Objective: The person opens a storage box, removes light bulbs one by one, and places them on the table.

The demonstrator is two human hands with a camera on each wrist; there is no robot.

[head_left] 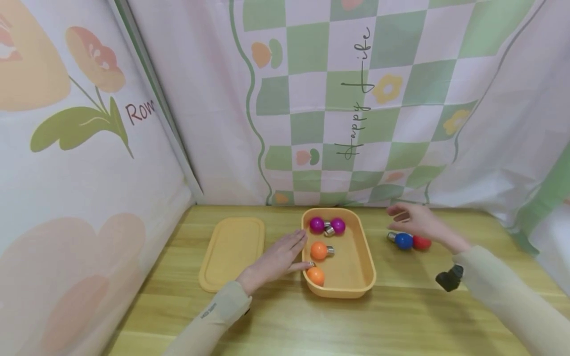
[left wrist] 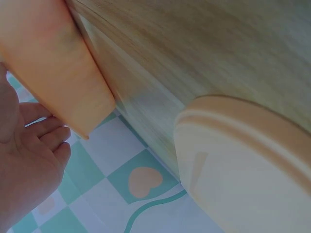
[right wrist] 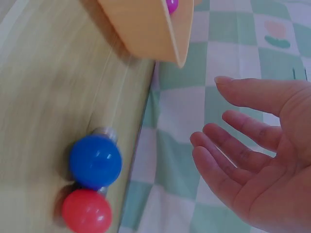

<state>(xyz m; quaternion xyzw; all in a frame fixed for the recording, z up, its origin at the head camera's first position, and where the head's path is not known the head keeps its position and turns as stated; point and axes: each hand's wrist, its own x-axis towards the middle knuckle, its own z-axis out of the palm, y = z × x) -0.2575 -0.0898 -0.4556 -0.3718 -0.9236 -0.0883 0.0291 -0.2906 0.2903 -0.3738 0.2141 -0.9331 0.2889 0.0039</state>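
An orange-yellow plastic box (head_left: 352, 282) stands on the table with light bulbs inside. Two purple bulbs (head_left: 317, 225) lie at its far end, an orange bulb (head_left: 318, 250) in the middle and another orange bulb (head_left: 315, 276) at the near left corner. My left hand (head_left: 278, 259) rests on the box's left rim, fingers fairly straight. To the right of the box, my right hand (head_left: 420, 222) hovers over a blue bulb (right wrist: 95, 161) and a red bulb (right wrist: 87, 211). Its fingers are loosely bent, with nothing between them in the right wrist view.
A matching flat lid (head_left: 233, 253) lies on the wooden table (head_left: 285, 326) left of the box. A checked cloth (head_left: 307, 94) hangs behind the table, and a flower-printed panel (head_left: 89, 198) rises on the left. A black device (head_left: 450, 278) is at the right sleeve.
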